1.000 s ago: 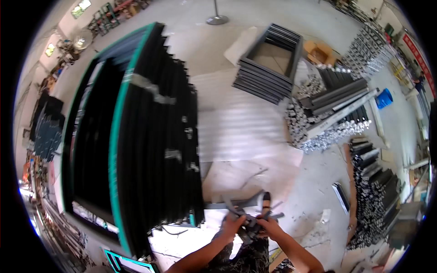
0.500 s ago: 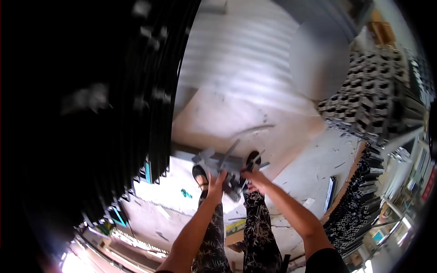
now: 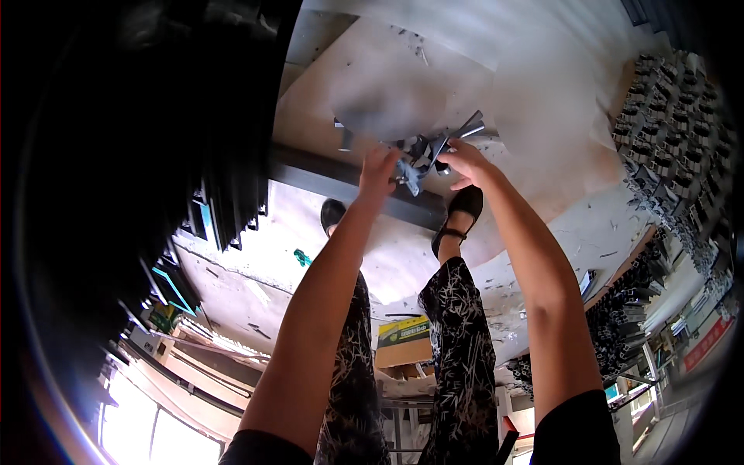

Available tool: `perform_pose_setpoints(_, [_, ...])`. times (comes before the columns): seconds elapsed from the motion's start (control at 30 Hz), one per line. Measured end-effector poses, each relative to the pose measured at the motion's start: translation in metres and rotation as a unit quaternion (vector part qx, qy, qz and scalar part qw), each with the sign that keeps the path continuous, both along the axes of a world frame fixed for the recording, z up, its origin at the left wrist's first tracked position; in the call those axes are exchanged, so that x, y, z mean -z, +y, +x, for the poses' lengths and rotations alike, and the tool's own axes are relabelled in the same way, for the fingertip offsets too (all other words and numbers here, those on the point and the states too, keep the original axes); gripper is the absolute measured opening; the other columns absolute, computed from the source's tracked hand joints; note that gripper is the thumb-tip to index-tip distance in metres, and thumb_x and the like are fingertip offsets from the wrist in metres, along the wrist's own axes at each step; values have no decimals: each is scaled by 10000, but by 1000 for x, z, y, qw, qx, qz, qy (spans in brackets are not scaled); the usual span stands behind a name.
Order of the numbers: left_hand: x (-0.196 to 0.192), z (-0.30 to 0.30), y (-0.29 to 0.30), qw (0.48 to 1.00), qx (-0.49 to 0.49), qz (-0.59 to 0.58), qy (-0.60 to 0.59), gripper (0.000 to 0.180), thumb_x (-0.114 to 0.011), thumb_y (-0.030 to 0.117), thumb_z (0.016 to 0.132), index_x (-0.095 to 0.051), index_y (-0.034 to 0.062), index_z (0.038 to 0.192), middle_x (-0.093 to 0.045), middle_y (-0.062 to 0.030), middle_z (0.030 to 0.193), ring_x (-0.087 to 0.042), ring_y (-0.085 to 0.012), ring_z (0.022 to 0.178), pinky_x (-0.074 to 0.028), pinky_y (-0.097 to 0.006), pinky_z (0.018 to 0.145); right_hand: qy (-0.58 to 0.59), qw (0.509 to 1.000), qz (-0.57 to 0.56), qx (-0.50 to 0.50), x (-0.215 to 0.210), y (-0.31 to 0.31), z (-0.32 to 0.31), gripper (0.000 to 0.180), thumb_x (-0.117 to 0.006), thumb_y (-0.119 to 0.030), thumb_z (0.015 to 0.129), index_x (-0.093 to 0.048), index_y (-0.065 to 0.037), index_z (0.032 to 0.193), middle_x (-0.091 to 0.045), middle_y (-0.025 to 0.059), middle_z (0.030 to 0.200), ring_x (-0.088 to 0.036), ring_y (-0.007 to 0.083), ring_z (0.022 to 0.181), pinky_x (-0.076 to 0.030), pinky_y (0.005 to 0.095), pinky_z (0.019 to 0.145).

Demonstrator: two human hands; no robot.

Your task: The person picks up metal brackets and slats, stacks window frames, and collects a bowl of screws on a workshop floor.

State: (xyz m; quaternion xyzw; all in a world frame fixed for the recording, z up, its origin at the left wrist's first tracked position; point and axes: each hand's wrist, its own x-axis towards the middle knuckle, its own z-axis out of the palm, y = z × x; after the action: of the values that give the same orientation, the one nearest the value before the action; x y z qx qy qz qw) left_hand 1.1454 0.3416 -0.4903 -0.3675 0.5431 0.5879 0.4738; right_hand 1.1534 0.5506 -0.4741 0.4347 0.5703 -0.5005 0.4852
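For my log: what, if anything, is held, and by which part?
Cannot be told: the left hand is at the left of the jumbled grey pieces, the right hand at their right, but no grip shows clearly.

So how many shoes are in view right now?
2: the left shoe, black and partly hidden by the left forearm, and the right shoe, also black, just below the right hand in the picture. Others could be hidden in the dark left side.
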Motion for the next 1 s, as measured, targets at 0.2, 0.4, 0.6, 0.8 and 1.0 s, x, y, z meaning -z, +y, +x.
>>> perform_pose_setpoints(0.2, [-50,42,-90,999,-28,-18,16,515,-529,440,855,-344,201,1272,-410,-77,1247,-420,-266,1162,-383,-428,881,143,976,152,65,-60,-8,18,351,-473,-106,759,-569,-85,1096,-624,137,819,-630,251,629,-525,345,548])
perform_pose_setpoints(0.4, [-160,77,-185,969,115,-219,-26,446,-512,400,838,-402,186,1213,-508,-31,1106,-494,-197,1039,-414,-422,782,192,943,243,119,-90,-21,120,250,-457,-210,790,-613,-42,891,-600,137,657,-585,233,505,-463,369,513])
perform_pose_setpoints(0.6, [-264,111,-334,943,185,-276,2,399,-488,408,856,-438,180,1179,-526,-16,974,-514,-156,917,-422,-399,703,149,938,125,288,-199,-112,174,143,-549,-174,837,-591,-38,838,-547,47,629,-493,107,487,-408,253,433])
perform_pose_setpoints(0.8, [-315,218,-536,875,216,-425,83,363,-508,356,835,-520,85,1076,-539,-100,912,-499,-216,823,-396,-326,659,201,939,-5,279,-294,-264,193,178,-536,-162,860,-589,-18,951,-598,59,717,-572,126,594,-466,245,523])
perform_pose_setpoints(1.0, [-376,298,-534,878,145,-453,58,446,-514,446,824,-522,83,1084,-597,-151,1019,-564,-284,912,-457,-397,775,211,948,-121,203,-345,-339,246,187,-542,-158,867,-575,-32,1001,-610,64,806,-612,154,704,-514,270,593])
